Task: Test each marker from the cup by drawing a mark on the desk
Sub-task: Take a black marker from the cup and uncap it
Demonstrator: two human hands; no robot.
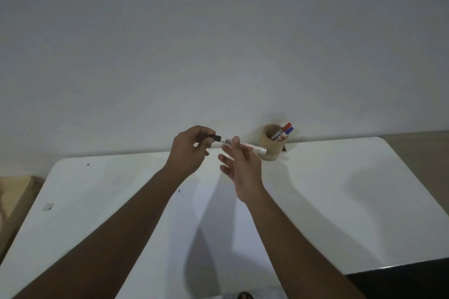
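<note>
I've got the left hand [188,150] curled w/ thumb & fingers pinched round the black cap [213,138] of the marker [243,146], which lies roughly level above the desk [315,189]. The right hand [243,170] pins the white barrel betw thumb & forefinger, other fingers spread loose below it; can't tell if the cap's seated or pulled off. Just past the right fingertips, at the barrel's far end, sits the cup [271,147] w/ a red-capped marker [283,130] & blue-capped marker [286,133] inside.
</note>
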